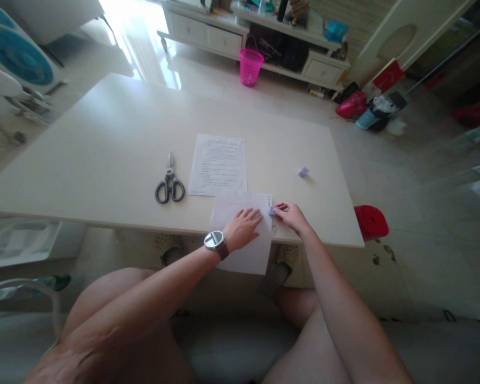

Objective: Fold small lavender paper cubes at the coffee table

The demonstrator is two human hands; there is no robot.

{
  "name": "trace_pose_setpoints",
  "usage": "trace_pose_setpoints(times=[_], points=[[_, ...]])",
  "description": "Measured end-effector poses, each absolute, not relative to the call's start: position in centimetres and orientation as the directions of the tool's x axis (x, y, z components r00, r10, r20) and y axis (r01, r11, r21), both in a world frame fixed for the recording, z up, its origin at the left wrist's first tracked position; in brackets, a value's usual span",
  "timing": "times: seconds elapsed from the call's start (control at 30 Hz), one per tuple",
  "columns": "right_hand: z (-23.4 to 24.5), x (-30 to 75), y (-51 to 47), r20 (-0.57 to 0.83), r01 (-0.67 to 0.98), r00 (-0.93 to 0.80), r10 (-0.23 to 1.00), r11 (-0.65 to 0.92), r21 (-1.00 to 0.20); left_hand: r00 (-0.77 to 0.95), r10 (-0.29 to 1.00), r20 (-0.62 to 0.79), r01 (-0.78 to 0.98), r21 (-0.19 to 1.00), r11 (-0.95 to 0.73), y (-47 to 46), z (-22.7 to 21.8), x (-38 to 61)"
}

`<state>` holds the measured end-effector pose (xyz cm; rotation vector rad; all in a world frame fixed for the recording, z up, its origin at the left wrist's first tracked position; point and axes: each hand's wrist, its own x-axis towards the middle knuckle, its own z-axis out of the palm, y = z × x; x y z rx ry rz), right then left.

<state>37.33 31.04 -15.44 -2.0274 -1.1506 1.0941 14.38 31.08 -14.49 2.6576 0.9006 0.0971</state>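
Observation:
A sheet of white paper point(240, 256) lies at the table's front edge, its near part hanging over. My left hand point(245, 226) lies flat on it, fingers spread, with a watch point(215, 241) on the wrist. At the sheet's right edge, my right hand point(290, 215) pinches a small pale-purple block point(272, 211) whose exact kind is unclear. Small dark marks point(269, 200) run along that edge just beyond the block. Further right sits a second small purple-and-white piece point(303, 172). A printed sheet point(220, 165) lies beyond the white paper, with scissors point(170, 181) to its left, handles toward me.
The white table point(104, 154) ends on the right near a red stool point(371, 222). On the floor beyond stand a pink basket point(250, 68) and a low white cabinet point(208, 34). A blue-and-white fan point(20, 53) is at the far left.

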Motion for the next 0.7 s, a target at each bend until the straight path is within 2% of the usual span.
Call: trace_pose_setpoints(times=[0.3,0.5,0.7], points=[[-16.2,36.9,31.3,-0.330,0.468,0.271,0.904,-0.423,-0.776,0.785,0.619,-0.001,0.579,0.354,-0.734,31.1,-14.7,14.6],[-16.2,36.4,31.6,-0.354,0.438,0.310,0.883,-0.463,-0.771,0.774,0.633,-0.003,0.592,0.357,-0.723,31.3,-14.2,14.9],[-15.8,36.2,32.0,-0.357,0.520,0.341,0.870,-0.491,-0.699,0.763,0.646,-0.024,0.615,0.336,-0.713,31.5,-13.9,15.4]])
